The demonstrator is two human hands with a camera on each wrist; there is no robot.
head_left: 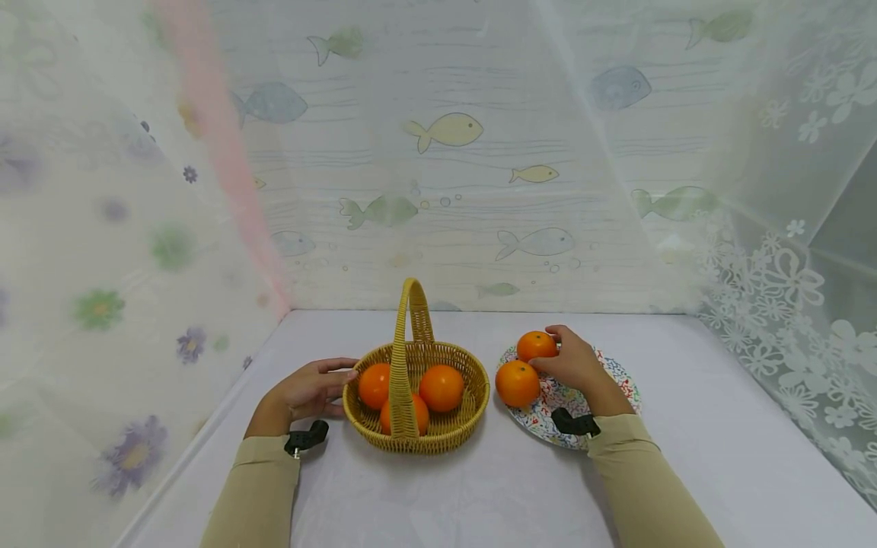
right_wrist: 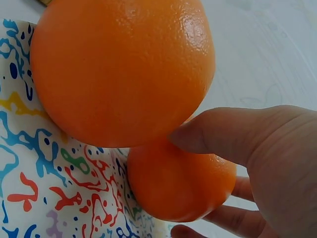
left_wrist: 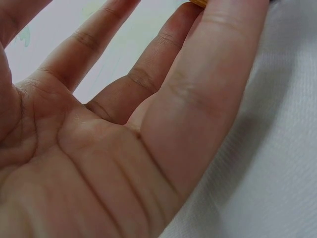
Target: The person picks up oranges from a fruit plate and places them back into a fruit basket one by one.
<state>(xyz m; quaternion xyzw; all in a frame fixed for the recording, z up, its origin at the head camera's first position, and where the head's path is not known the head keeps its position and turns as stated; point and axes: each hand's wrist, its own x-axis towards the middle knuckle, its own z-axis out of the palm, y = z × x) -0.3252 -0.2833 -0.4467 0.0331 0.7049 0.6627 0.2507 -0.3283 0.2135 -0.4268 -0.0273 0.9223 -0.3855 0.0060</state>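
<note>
My right hand [head_left: 572,364] holds the farther orange [head_left: 537,346] on a speckled plate [head_left: 553,435], its thumb on the near side and its fingers curled round the far side. A second, nearer orange [head_left: 518,383] sits on the plate's left part; in the right wrist view this large orange [right_wrist: 124,69] partly covers the held orange [right_wrist: 181,186]. At the left, my left hand [head_left: 311,390] has its fingers extended, the tips touching the rim of a yellow wicker basket [head_left: 438,443]. Inside the basket lie three oranges [head_left: 441,388], one partly hidden behind the upright handle [head_left: 402,342].
A white cloth [head_left: 425,502] covers the table. Behind it hangs a curtain [head_left: 445,175] printed with fish, and flowered curtains [head_left: 130,365] close in the sides. The basket stands left of the plate with a narrow gap between them.
</note>
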